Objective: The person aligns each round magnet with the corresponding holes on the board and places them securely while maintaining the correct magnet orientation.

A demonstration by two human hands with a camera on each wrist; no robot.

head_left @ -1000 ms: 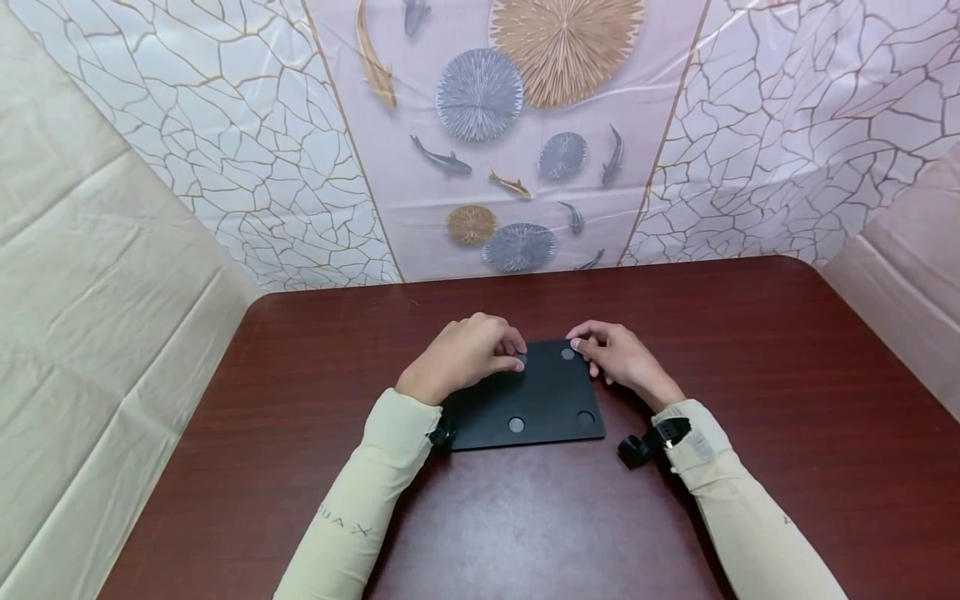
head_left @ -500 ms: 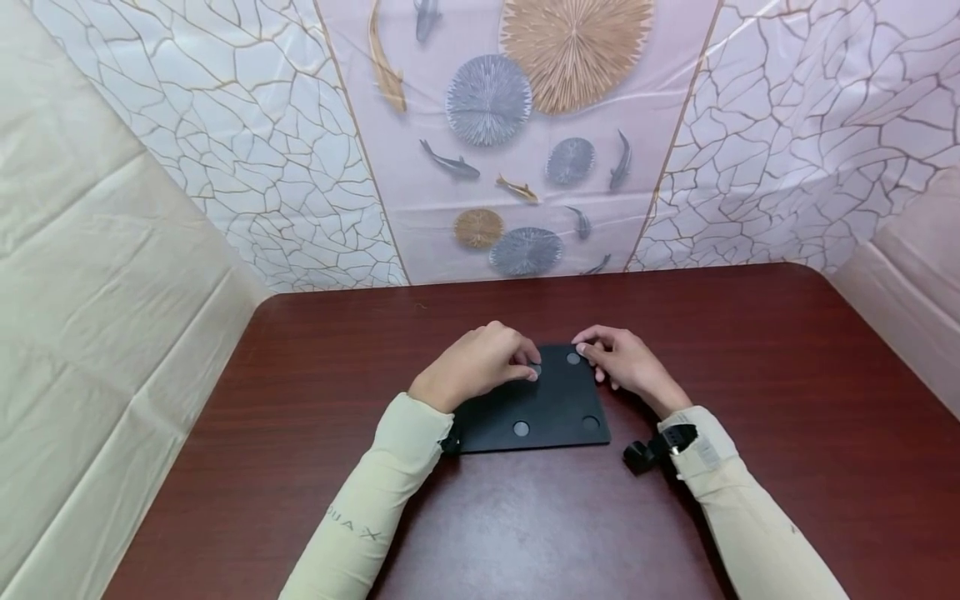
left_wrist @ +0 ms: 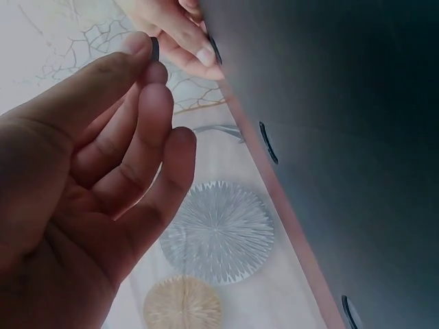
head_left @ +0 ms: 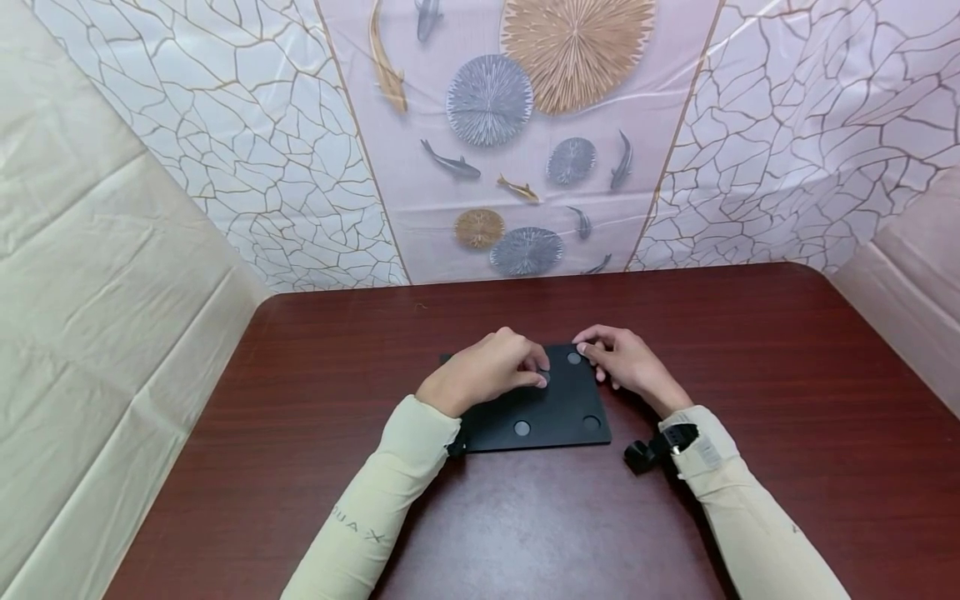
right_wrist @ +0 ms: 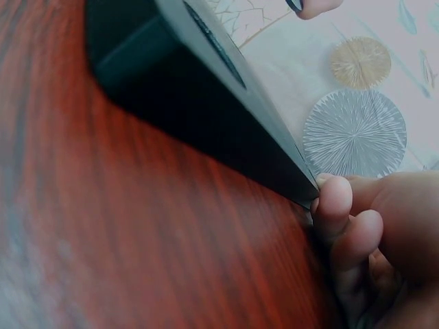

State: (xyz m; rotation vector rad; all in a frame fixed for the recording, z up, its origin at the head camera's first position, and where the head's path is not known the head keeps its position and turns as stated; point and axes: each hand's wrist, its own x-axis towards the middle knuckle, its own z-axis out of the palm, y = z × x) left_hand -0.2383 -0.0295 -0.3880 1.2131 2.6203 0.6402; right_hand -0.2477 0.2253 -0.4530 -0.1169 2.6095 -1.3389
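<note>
A flat black board (head_left: 566, 408) with shallow round recesses lies on the table in front of the person. The left hand (head_left: 491, 367) is above its middle. Between thumb and forefinger this hand pinches a small disc, whose dark edge (left_wrist: 154, 49) shows in the left wrist view. At the far right corner of the board, the right hand (head_left: 624, 360) grips the edge with its fingertips. Near that hand is a grey round spot (head_left: 573, 358), and another grey round spot (head_left: 522, 427) is by the front edge. A dark recess (head_left: 591, 422) is at the near right corner.
The reddish-brown wooden table (head_left: 735, 342) extends around the board on all sides. A patterned cloth (head_left: 517, 150) hangs along its far edge, and pale cloth (head_left: 127, 292) hangs at the left. Each wrist wears a black strap with a camera (head_left: 641, 454).
The left hand, still pinching the disc, has moved right and slightly nearer over the board. The right hand keeps its place at the corner. The head view has shifted slightly.
</note>
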